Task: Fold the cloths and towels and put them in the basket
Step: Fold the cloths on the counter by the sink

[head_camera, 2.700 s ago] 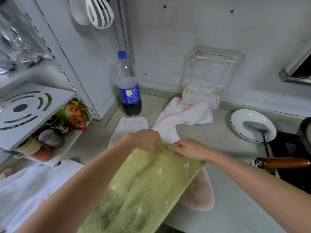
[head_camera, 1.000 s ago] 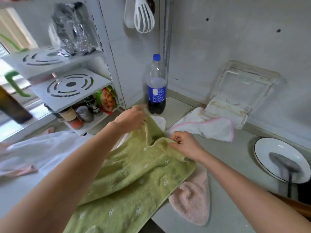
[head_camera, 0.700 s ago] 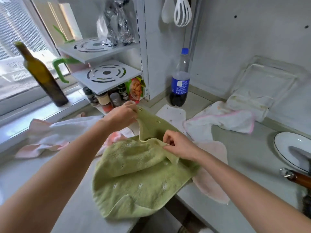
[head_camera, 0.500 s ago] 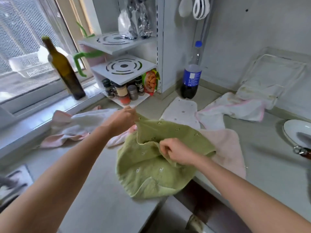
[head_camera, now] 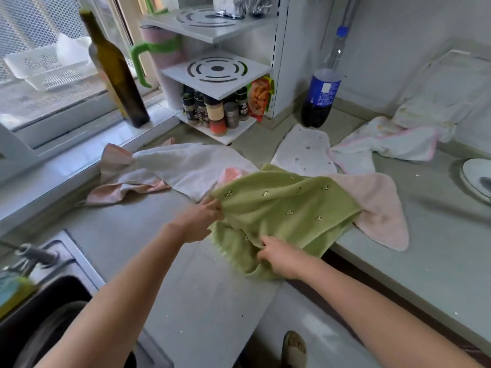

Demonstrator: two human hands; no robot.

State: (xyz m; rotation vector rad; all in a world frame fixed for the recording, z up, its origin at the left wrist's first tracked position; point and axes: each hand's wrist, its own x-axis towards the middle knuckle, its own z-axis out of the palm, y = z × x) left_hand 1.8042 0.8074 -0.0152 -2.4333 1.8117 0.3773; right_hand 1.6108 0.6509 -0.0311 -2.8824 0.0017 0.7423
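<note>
A green towel with small printed figures lies folded over itself at the corner of the counter. My left hand pinches its left edge. At the towel's near edge my right hand grips a fold. A pink cloth lies partly under the towel on the right. Beyond it lie a white spotted cloth and a white cloth with pink trim. A white and pink towel is spread to the left. A white plastic basket stands outside the window.
A dark glass bottle stands on the sill and a cola bottle in the corner. The white rack holds spice jars. A sink is at lower left, a white plate at the right edge.
The view swung left, revealing the window and sink. Both hands carried the green towel down and left across the counter corner, doubling it over itself; each hand keeps its hold.
</note>
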